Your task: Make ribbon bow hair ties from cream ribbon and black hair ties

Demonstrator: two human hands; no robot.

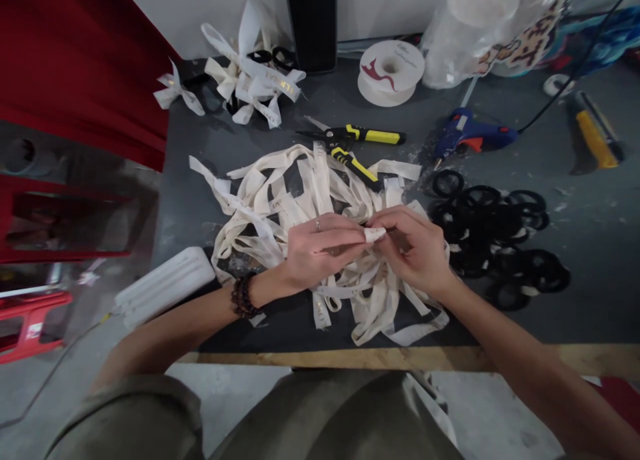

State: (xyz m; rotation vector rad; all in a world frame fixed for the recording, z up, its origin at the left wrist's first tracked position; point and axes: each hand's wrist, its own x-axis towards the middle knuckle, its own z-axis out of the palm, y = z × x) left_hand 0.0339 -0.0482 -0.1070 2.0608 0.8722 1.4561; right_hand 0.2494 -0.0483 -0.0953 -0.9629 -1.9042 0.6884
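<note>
With left hand (pixel 325 250) and right hand (pixel 413 247), pinching a small folded piece of cream ribbon (pixel 375 235).

Held at its left end by the left hand's closed fingertips, at its right by the right thumb and forefinger, just above a tangled ribbon heap (pixel 295 210) near the front edge of the dark table (pixel 600 213). Partly over the heap's back side, yellow-handled snips (pixel 345 137) with blades apart. To the heap's right, a pile of black hair ties (pixel 480 227), with a blue glue gun (pixel 470 133) behind. Toward the back left corner, white ribbon bows (pixel 250 80); near the back edge, a ribbon spool (pixel 391 73).
</note>
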